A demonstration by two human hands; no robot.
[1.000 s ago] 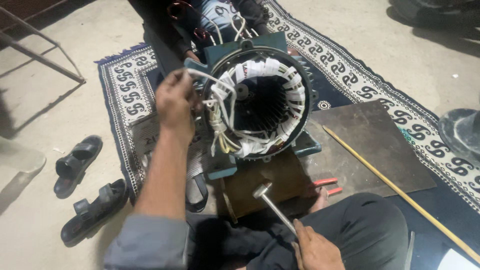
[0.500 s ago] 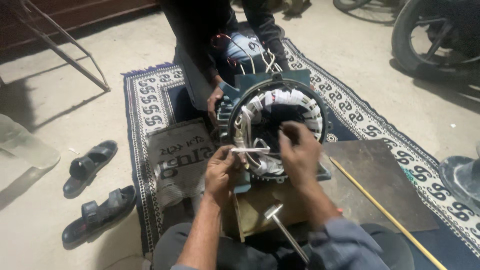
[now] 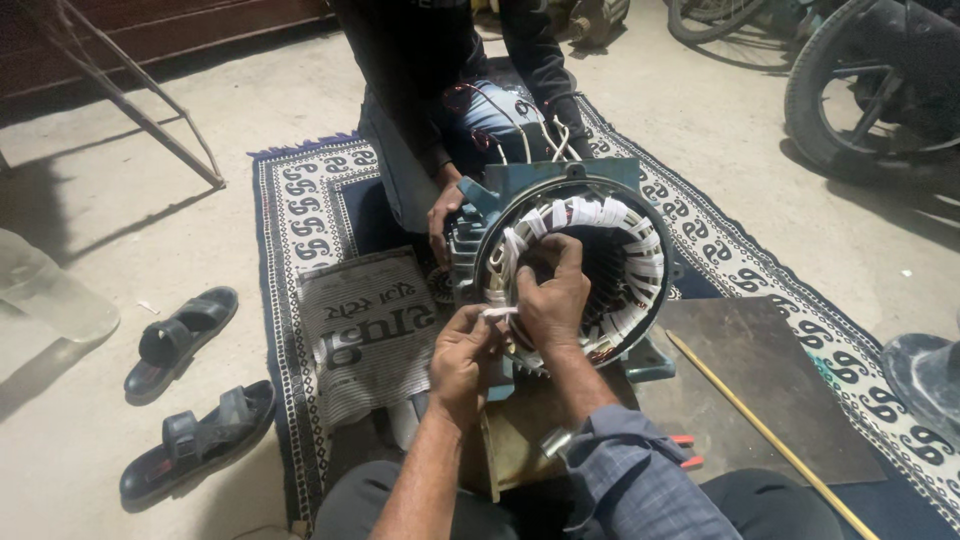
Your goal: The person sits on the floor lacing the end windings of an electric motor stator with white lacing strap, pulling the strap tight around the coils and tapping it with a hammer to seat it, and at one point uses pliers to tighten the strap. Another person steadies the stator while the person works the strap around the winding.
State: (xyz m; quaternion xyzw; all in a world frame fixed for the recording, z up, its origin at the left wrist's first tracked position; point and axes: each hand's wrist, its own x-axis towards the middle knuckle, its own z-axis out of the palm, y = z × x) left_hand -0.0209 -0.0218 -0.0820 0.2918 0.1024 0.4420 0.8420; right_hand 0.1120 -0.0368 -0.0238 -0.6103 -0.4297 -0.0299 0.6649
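**Both hands at the windings of a motor stator**

Underneath everything lies a patterned rug [image 3: 300,215], blue and white, spread on the concrete floor and running from the near left to the far right. On it, at the centre of the view, stands the motor stator [image 3: 580,265], a blue-grey housing set on edge with its round opening facing the camera and white-taped windings lining the inside. A second person sits on the far side of it, one hand [image 3: 443,215] resting on the housing's left edge. Right of the stator lies a dark flat board [image 3: 770,390], with a long thin wooden stick [image 3: 760,435] slanting across its near edge. Left of the stator a folded newspaper [image 3: 370,335] lies on the rug, and further left, off the rug, are two black sandals [image 3: 190,385].

The right hand [image 3: 555,300] reaches into the lower left part of the opening, its fingers curled and pressed against the windings. The left hand [image 3: 465,360] sits just below and left of it, thumb and fingertips pinching a strip of white tape [image 3: 497,313] that leads to the winding.
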